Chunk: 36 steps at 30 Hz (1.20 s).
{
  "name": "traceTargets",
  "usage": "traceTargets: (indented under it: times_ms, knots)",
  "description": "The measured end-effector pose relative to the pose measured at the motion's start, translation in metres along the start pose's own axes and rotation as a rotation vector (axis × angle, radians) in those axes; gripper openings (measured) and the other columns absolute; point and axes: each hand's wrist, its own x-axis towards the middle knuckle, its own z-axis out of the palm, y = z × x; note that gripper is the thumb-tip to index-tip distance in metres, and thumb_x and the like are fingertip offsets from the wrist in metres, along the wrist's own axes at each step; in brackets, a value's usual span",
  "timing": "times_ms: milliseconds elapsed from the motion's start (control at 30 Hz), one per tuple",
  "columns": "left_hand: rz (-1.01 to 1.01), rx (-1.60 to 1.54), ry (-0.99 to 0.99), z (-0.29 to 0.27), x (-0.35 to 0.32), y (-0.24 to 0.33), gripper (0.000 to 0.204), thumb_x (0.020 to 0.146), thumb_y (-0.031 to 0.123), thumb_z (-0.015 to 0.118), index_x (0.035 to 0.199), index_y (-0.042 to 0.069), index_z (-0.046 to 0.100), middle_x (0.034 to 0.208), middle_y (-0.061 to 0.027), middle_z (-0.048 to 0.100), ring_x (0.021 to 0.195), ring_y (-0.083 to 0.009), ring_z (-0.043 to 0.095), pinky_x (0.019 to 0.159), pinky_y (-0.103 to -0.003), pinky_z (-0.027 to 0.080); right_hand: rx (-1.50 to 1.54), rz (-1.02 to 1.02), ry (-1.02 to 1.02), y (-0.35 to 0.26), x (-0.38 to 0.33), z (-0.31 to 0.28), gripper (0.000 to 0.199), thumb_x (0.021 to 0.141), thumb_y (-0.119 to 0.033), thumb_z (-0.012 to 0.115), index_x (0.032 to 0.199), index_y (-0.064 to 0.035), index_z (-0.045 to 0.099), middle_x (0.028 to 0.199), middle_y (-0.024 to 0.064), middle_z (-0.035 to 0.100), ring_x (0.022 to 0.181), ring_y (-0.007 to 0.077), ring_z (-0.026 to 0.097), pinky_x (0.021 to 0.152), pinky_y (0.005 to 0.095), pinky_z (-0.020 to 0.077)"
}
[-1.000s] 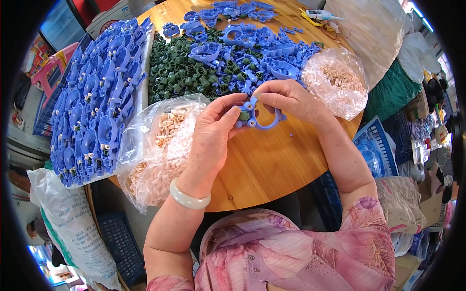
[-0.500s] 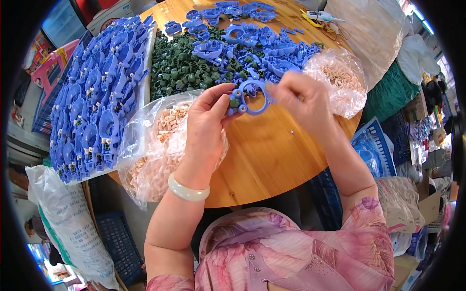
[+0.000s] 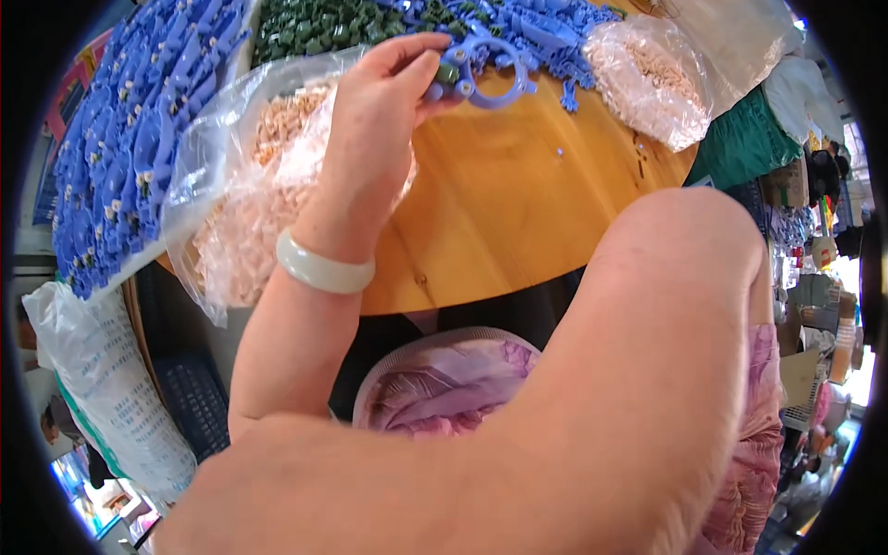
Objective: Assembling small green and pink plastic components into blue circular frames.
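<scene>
A person's left hand [image 3: 379, 102] pinches a blue ring [image 3: 494, 103] above the bench [image 3: 499, 213], upper centre; the right arm [image 3: 638, 342] crosses below, its grip unclear.

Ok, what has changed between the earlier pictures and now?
The right hand let go of the blue ring part and swung close to the camera, to the lower left, its fingers unseen. The view shifted, so the table sits higher. The left hand still holds that part.
</scene>
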Motion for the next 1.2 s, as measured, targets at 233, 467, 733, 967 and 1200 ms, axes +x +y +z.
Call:
traceTargets:
  times_ms: [233,467,733,967,1200]
  knots:
    - [0.025,0.04,-0.044,0.004,-0.001,-0.003,0.022,0.092,0.01,0.051,0.107,-0.003,0.06,0.091,-0.0075,0.061,0.081,-0.0145,0.061,0.075,-0.027,0.055,0.115,-0.021,-0.097,0.008,0.013,0.033,0.014,0.066,-0.014,0.061,0.058,-0.0027,0.059,0.058,0.0144,0.059,0.051,0.0244,0.059,0.044,0.0365,0.0448]
    - [0.043,-0.047,0.004,0.003,0.0,-0.012,0.019,0.086,0.008,0.056,0.1,-0.002,0.062,0.086,-0.0094,0.062,0.073,-0.0143,0.058,0.065,-0.027,0.052,0.229,-0.085,-0.189,0.021,0.027,0.055,0.014,0.066,-0.014,0.062,0.059,-0.0022,0.06,0.058,0.0146,0.058,0.051,0.0228,0.057,0.044,0.0363,0.0444]
    - [0.034,0.052,-0.004,0.005,0.01,-0.007,0.016,0.087,0.006,0.054,0.098,-0.004,0.061,0.078,-0.0063,0.061,0.066,-0.0122,0.056,0.058,-0.025,0.048,0.403,-0.163,-0.298,0.05,0.035,0.085,0.014,0.067,-0.014,0.062,0.061,-0.0018,0.06,0.059,0.0149,0.058,0.051,0.0211,0.056,0.045,0.0361,0.0438]
    - [0.167,0.19,0.159,0.011,0.006,-0.024,0.01,0.08,0.003,0.06,0.084,-0.004,0.065,0.069,-0.0082,0.061,0.059,-0.0162,0.06,0.053,-0.029,0.05,0.536,-0.321,-0.523,0.054,0.054,0.112,0.014,0.068,-0.014,0.062,0.062,-0.0013,0.061,0.059,0.0152,0.058,0.05,0.0195,0.054,0.045,0.0359,0.0434]
    - [0.333,0.301,0.19,0.007,0.019,-0.034,0.01,0.077,0.004,0.059,0.079,-0.003,0.066,0.068,-0.0135,0.062,0.064,-0.0182,0.06,0.059,-0.03,0.05,0.581,-0.271,-0.504,0.057,0.04,0.114,0.014,0.069,-0.014,0.063,0.064,-0.0009,0.061,0.059,0.0154,0.058,0.05,0.018,0.053,0.046,0.0358,0.0429]
